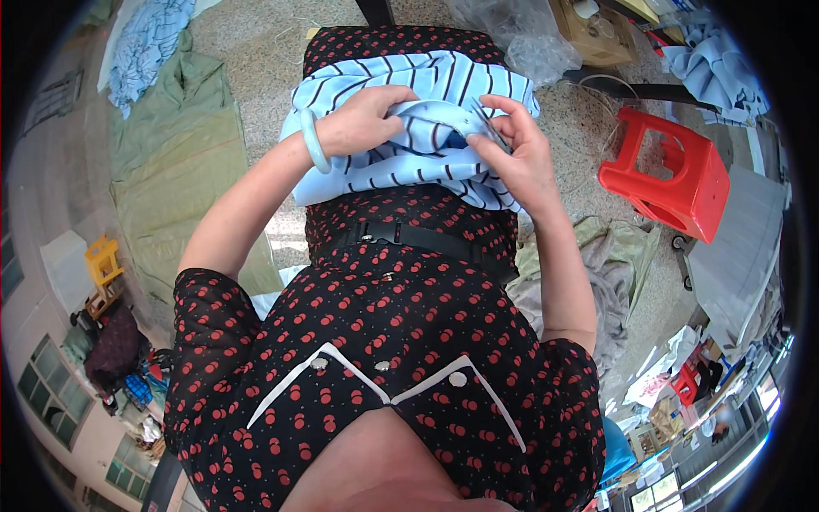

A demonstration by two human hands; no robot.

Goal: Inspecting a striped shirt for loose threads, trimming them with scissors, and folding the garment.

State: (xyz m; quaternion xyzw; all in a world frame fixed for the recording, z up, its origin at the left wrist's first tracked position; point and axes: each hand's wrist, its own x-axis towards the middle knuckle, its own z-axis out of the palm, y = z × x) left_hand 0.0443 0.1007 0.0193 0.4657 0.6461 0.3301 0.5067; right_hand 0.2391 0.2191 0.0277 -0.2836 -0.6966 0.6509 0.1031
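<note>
On my lap: the light-blue striped garment (pixel 401 145) lies bunched over my knees, on top of my dark red-dotted dress (pixel 384 341)
Left hand: my left hand (pixel 363 119) has its fingers curled down and clenched on a fold of the garment; a pale bangle (pixel 314 141) sits at the wrist
Right hand: my right hand (pixel 516 149) pinches a small metal tool (pixel 488 126), thumb and fingers closed on it; its tip touches the cloth
Beside me: red plastic stool (pixel 670 175) on the floor to my right; grey-green cloth (pixel 597 273) heaped below it
</note>
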